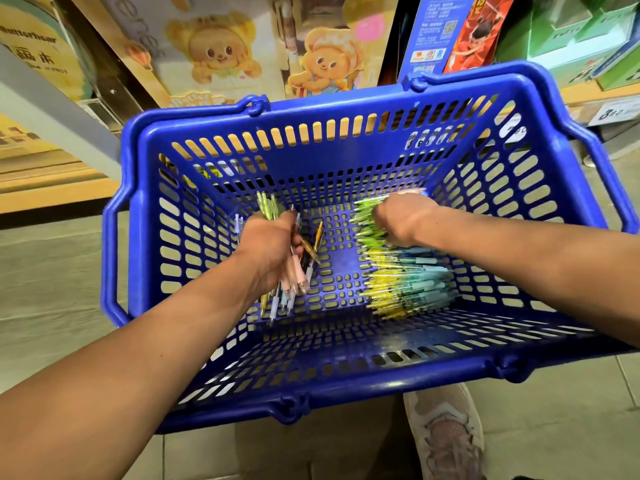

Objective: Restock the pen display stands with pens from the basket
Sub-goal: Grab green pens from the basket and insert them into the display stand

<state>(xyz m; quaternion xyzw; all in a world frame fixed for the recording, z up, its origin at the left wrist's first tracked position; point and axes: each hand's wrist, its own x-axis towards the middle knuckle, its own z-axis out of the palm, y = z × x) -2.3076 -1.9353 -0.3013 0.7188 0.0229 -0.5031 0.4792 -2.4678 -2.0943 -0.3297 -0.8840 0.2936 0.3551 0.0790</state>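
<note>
Inside the blue basket [311,109], the left hand [268,244] has its grip clamped round a bundle of mixed pens [294,278] at the left, while the right hand [403,218] clamps its grip on green pens [363,209] at the far right, beyond a pile of yellow and teal pens [408,282].

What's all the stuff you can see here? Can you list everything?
basket: one, blue plastic, middle of view, on the floor
mixed pens: a bunch, too packed to count, pink, white, black and yellow-green, in the left hand
pen pile: many, yellow and teal, right side of the basket floor
green pens: several, light green, under the right hand
bear pictures: two, yellow-orange, on the shelf behind the basket
green boxes: a few, top right
shoe: one, pale, below the basket
left hand: one, grips the mixed pens
right hand: one, fingers curled into the green pens
</note>
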